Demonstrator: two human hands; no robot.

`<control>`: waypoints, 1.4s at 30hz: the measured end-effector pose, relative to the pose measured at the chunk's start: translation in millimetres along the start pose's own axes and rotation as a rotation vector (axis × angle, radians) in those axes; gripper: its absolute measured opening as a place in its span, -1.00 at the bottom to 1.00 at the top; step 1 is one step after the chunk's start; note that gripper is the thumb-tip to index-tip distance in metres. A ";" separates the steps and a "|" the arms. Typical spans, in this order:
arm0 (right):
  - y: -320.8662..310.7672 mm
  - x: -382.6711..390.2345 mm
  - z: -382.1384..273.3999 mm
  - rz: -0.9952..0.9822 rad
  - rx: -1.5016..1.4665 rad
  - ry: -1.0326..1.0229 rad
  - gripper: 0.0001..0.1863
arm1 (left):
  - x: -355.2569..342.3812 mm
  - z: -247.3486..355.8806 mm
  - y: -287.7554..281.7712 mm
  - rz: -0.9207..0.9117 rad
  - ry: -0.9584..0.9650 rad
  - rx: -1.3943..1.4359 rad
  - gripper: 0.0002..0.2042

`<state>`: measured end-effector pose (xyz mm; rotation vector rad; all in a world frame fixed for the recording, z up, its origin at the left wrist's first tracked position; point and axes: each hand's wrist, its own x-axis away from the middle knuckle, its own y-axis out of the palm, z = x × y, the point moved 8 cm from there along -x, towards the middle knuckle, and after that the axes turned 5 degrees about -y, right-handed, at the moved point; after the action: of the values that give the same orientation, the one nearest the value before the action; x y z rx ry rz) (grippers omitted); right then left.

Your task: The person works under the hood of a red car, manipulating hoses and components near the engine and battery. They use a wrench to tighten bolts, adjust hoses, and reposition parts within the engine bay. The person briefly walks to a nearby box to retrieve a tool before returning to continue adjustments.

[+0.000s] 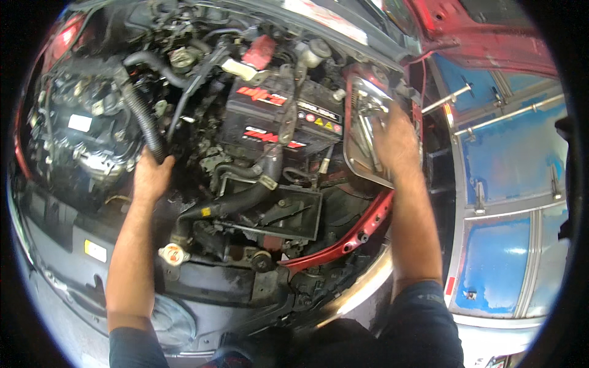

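My left hand (152,176) is closed around the lower end of a black corrugated hose (142,113), beside the engine (86,132). Over on the right, my right hand (396,138) reaches into a shiny metal tray (381,181), which rests on the car's red fender side. Several long metal tools (366,136) lie in that tray, right by my fingers. Motion blur and the angle hide whether those fingers grip anything. Between my arms sits a black car battery (257,116) with red and white markings.
An open air filter box (316,214) and a thick black intake hose (245,199) lie in front of the battery. Nearer stands a radiator cap (174,254). A red cloth (259,51) lies behind the battery. Blue metal panels (500,257) stand beyond the car at right.
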<state>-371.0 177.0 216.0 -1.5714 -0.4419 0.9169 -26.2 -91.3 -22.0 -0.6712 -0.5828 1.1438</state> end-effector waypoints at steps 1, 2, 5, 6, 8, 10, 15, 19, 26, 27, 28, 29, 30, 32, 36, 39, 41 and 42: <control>16.7 -4.4 25.8 -0.142 0.105 0.097 -0.42 | 0.2 -0.6 -0.6 -0.009 -0.001 0.029 -0.40; 31.3 -6.7 32.2 -0.139 0.079 0.031 -0.38 | -1.0 0.8 -0.4 -0.016 0.012 0.026 -0.38; 56.4 -12.1 60.3 -0.188 0.087 0.097 -0.31 | -1.8 -1.2 0.6 -0.051 -0.003 -0.011 -0.33; 55.6 -12.3 67.9 -0.221 0.096 0.183 -0.30 | -1.8 -2.2 1.3 -0.073 -0.012 -0.013 -0.32; 13.2 -7.7 52.3 0.060 0.005 0.113 -0.32 | -1.2 -1.6 1.3 -0.102 -0.008 0.000 -0.36; -37.2 5.0 27.0 0.250 -0.106 0.096 -0.34 | 0.2 0.7 -2.0 -0.110 0.008 -0.014 -0.39; -58.9 84.6 -82.4 0.055 -1.222 0.097 -0.57 | 8.9 7.5 -15.7 -0.149 0.083 -0.047 -0.46; 82.9 109.1 -202.1 -0.497 -1.656 0.307 -0.71 | 14.8 9.8 -22.7 -0.198 0.075 0.014 -0.48; 262.7 100.4 -272.9 -0.374 -2.082 1.295 -0.78 | 10.9 9.0 -16.9 -0.288 -0.092 0.128 -0.51; 273.2 94.0 -276.1 -0.354 -2.114 1.251 -0.77 | 11.4 7.4 -15.6 -0.292 -0.113 0.118 -0.52; 283.6 90.8 -277.0 -0.339 -2.111 1.248 -0.76 | 11.3 8.0 -14.6 -0.278 -0.109 0.143 -0.52; 293.7 90.0 -276.5 -0.329 -2.086 1.271 -0.75 | 12.2 7.1 -13.7 -0.258 -0.114 0.151 -0.53; 302.3 86.8 -277.4 -0.356 -2.068 1.259 -0.72 | 12.1 6.2 -12.0 -0.234 -0.124 0.146 -0.53; 313.2 79.6 -281.9 -0.409 -2.087 1.170 -0.71 | 11.8 9.7 -11.4 -0.162 -0.075 0.197 -0.54; 327.9 79.5 -288.8 -0.483 -2.208 1.192 -0.67 | 14.2 9.7 -5.0 -0.145 -0.096 0.174 -0.55; 338.3 81.0 -292.7 -0.527 -2.243 1.242 -0.65 | 18.3 17.5 -8.6 -0.129 -0.112 0.101 -0.56; 345.8 79.2 -297.8 -0.536 -2.270 1.252 -0.65 | 24.1 27.9 -14.3 -0.139 -0.107 -0.060 -0.57; 348.9 77.6 -296.8 -0.526 -2.179 1.179 -0.66 | 30.5 41.2 -22.0 -0.106 -0.005 -0.161 -0.56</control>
<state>-171.5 -38.6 -144.0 -3.0246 -0.9190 -1.6667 -32.7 -60.7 24.2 -0.7656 -0.7121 1.0071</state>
